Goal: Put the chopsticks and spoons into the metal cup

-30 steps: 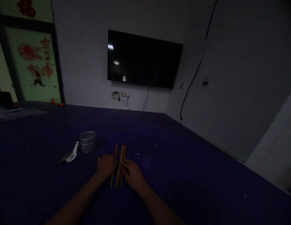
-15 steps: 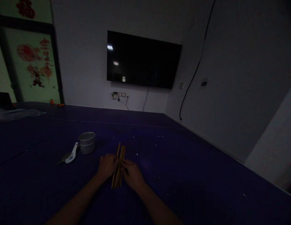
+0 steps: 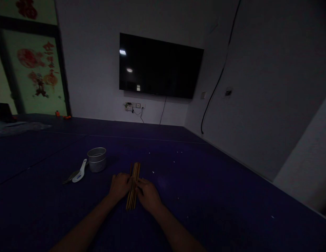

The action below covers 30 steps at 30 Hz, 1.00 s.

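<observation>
A bundle of several thin wooden chopsticks (image 3: 131, 199) lies lengthwise on the dark blue surface, tips pointing away from me. My left hand (image 3: 121, 186) is closed against its left side, with fingers at about mid-length. From the other side my right hand (image 3: 148, 196) pinches the same bundle with thumb and fingers. At the far end, one darker stick on the left stands slightly apart from the others. Left of my hands is a grey metal cup (image 3: 97, 161), upright. A white spoon (image 3: 79, 175) lies beside the cup, partly over a darker utensil (image 3: 70, 177).
Small white specks dot the blue surface (image 3: 218, 196). Farther back, clear plastic (image 3: 26, 128) and small orange objects (image 3: 67, 117) lie at the left. A television (image 3: 160, 66) hangs on the wall above sockets (image 3: 138, 105), and a black cable (image 3: 218, 82) runs down the right wall.
The chopsticks sit closer together and more even at both ends; the leftmost stick has drawn in toward the bundle. Both hands stay in nearly the same place.
</observation>
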### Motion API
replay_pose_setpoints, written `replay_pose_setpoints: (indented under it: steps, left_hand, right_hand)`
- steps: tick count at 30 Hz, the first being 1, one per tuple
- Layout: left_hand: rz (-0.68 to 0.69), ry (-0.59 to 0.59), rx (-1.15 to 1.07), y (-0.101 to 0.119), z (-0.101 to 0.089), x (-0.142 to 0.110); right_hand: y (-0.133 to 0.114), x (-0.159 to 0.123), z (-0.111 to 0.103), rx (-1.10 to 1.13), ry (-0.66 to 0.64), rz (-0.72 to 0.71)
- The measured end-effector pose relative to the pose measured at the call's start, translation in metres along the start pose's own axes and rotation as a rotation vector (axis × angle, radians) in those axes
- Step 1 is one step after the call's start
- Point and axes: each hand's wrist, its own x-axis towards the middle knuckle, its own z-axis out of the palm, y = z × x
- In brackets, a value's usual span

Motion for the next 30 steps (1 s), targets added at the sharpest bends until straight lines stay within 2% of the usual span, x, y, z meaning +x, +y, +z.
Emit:
replay_pose_setpoints:
  steps: [5,10,13,16,22,30]
  left_hand:
    - [-0.002,0.002,-0.010,-0.0024,0.0010,0.0005]
    - [-0.071,0.047,-0.023,-0.0032,0.0017,0.0006]
    - [-0.037,0.068,-0.039,-0.0037,0.0032,0.0009]
    - [0.005,0.039,-0.013,-0.0042,0.0046,0.0007]
    - [0.012,0.031,0.072,-0.0048,0.0041,0.0002]
    - [0.066,0.031,0.072,-0.0063,0.0039,0.0017]
  right_hand:
    - [-0.0031,-0.0004,-0.0013,0.001,0.010,0.000]
    - [-0.0020,0.0004,-0.0012,0.016,-0.014,0.004]
    - [-0.0016,0.0013,-0.0016,0.019,-0.013,-0.003]
    - [-0.0020,0.0017,-0.0019,0.020,-0.008,-0.012]
    - [0.0016,0.0013,0.0016,0.004,0.015,-0.036]
    - [0.0021,0.0015,0.0020,-0.011,0.003,0.003]
